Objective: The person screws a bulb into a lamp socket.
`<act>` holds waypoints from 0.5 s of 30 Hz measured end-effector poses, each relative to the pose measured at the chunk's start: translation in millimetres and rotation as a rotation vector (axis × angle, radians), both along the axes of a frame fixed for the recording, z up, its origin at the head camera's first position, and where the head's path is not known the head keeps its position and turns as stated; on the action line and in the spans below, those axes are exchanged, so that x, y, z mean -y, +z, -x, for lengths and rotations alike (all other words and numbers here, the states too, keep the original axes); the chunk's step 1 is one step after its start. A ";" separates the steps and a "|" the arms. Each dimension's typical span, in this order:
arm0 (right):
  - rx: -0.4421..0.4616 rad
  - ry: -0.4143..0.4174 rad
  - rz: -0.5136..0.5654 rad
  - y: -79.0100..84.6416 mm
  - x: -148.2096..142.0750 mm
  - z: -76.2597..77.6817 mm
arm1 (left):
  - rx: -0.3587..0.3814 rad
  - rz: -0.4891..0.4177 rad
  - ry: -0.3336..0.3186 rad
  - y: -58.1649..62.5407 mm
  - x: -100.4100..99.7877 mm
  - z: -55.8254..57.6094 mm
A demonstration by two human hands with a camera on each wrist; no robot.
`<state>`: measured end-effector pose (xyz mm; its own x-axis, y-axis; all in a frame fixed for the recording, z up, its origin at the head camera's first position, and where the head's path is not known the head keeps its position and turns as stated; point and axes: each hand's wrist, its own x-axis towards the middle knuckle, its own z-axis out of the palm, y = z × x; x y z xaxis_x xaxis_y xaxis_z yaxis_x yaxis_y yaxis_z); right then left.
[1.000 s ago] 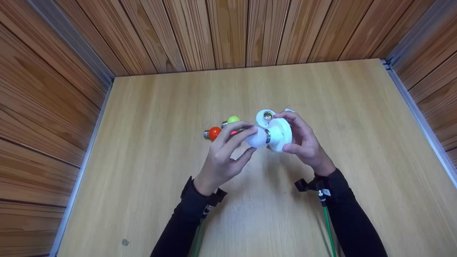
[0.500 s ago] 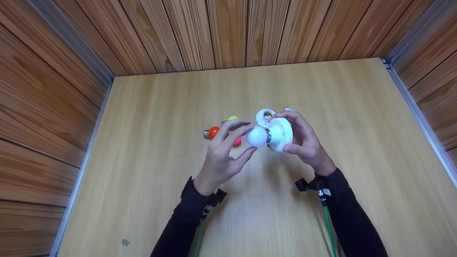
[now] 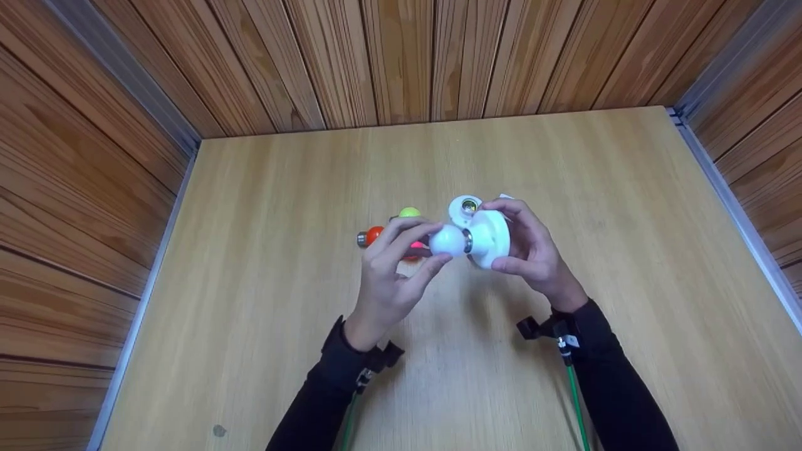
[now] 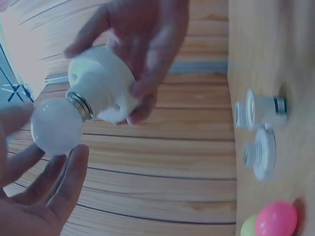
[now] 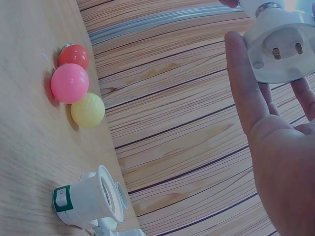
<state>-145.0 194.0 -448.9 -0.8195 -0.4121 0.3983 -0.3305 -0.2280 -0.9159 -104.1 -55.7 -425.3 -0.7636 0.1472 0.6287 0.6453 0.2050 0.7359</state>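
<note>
1. Centrally in the head view, a smooth white round bulb is held above the pale wood-grain table, its silver metal screw collar at the mouth of a white flanged lamp holder.
2. Grip, same view: left hand pinches the bulb between thumb and fingers; right hand is clamped on the holder's flange.
3. Handling (judgement): both parts probably light and stiff. Bulb slick, possibly fragile; glass or plastic, cannot tell. Best hold: light, even pressure round its widest part, no squeezing; holder by the flange rim.
4. Around, same view: a glossy orange-red ball-shaped bulb and a yellow-green ball-shaped bulb lie beyond the left hand. A small white round-based socket sits beyond the holder.
5. Left wrist view: some collar shows between bulb and holder; seating depth cannot be told. Well apart, on the table: a white cylindrical holder with a green label.
6. Right wrist view: two brass-coloured prongs project from the lamp holder's back; fingers best kept off them. A bright pink ball-shaped bulb lies among the coloured ones. No obstruction seen between the hands.
</note>
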 end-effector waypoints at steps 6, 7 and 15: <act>-0.010 -0.003 0.008 -2.1 -1.1 -0.9 | 0.047 -0.044 -0.029 -0.8 -0.3 -2.0; -0.014 -0.003 0.012 -2.1 -1.2 -0.5 | 0.049 -0.046 -0.034 -0.7 -0.3 -1.9; -0.048 0.013 0.038 0.7 -1.2 1.2 | 0.065 -0.077 -0.071 -2.6 0.2 0.4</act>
<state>-146.2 195.2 -448.2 -0.7936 -0.4063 0.4529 -0.3708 -0.2671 -0.8895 -104.5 -55.9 -428.0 -0.7925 0.1554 0.5897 0.6067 0.1020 0.7884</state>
